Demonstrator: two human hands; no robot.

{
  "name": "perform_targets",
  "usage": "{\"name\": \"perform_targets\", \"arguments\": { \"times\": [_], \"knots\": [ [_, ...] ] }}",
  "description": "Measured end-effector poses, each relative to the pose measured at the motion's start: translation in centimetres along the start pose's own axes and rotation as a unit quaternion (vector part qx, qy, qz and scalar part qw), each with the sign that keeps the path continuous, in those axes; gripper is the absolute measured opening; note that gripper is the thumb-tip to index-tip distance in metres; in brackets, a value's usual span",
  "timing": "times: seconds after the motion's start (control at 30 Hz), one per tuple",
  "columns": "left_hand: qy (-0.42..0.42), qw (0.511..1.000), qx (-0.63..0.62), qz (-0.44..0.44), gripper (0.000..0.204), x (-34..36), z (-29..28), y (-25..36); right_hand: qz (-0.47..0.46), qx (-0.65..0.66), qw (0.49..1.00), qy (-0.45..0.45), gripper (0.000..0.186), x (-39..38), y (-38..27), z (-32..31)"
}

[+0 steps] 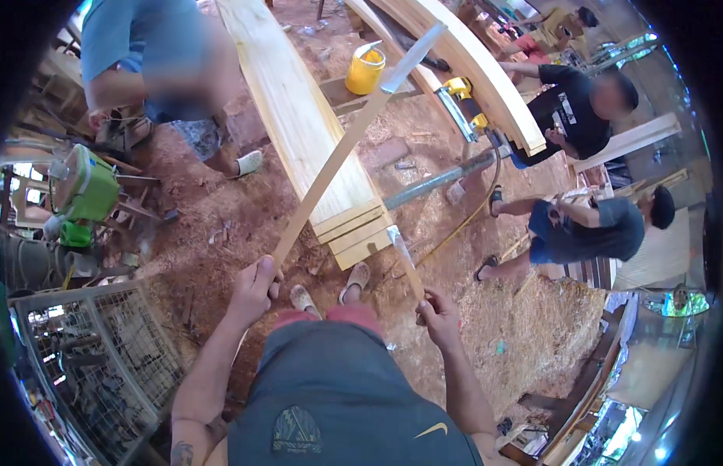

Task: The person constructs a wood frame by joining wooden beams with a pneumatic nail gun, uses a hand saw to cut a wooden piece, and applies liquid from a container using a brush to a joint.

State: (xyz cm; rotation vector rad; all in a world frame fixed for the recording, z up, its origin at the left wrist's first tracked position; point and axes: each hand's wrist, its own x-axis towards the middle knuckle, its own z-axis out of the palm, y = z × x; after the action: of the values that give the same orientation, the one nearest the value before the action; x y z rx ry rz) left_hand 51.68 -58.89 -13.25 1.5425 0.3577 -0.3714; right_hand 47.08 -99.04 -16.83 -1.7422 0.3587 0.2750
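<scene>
My left hand [254, 290] is closed round the lower end of a long, thin wooden strip [324, 182]. That strip slants up to the right across the boards, and its far end is covered by something whitish and shiny [415, 57]. In my right hand [440, 317], a shorter narrow stick [410, 272] is pinched by its near end; its upper part is also pale and shiny. Beyond my hands lies a long pale plank [299, 116], with several shorter board ends [353, 237] stacked at its near end. The stick's tip is by these ends.
A yellow bucket [365, 71] stands right of the plank. A yellow power tool [468, 105] rests beside curved timber [486, 78], with a hose [462, 225] trailing below. People work at left and right. A wire-mesh rack [105, 357] is at lower left; shavings cover the floor.
</scene>
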Motion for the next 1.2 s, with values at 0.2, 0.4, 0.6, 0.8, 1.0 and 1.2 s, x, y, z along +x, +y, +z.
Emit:
{"name": "perform_targets", "arguments": {
  "times": [0.2,0.4,0.6,0.8,1.0,1.2],
  "knots": [
    [-0.020,1.000,-0.001,-0.005,0.052,0.3,0.5,-0.7,0.023,-0.049,0.998,0.031,0.034,0.5,1.1,-0.3],
    [-0.033,0.999,0.001,-0.011,0.052,0.2,1.1,-0.7,0.045,-0.049,0.997,0.035,0.034,1.5,1.2,0.1],
    [-0.039,0.999,-0.003,-0.008,0.053,0.2,1.4,-0.8,0.007,-0.094,0.994,0.055,0.034,1.9,2.3,0.0],
    [-0.038,0.999,0.011,-0.012,0.054,0.0,1.6,-0.4,-0.095,-0.270,0.955,0.081,0.031,1.3,1.2,0.9],
    [-0.039,0.999,0.021,-0.014,0.055,-0.1,1.7,0.0,-0.117,-0.327,0.935,0.078,0.032,0.1,-1.7,2.8],
    [-0.046,0.999,0.021,-0.002,0.057,0.1,1.9,0.3,-0.128,-0.311,0.940,0.064,0.028,-0.2,0.1,3.9]
  ]
}}
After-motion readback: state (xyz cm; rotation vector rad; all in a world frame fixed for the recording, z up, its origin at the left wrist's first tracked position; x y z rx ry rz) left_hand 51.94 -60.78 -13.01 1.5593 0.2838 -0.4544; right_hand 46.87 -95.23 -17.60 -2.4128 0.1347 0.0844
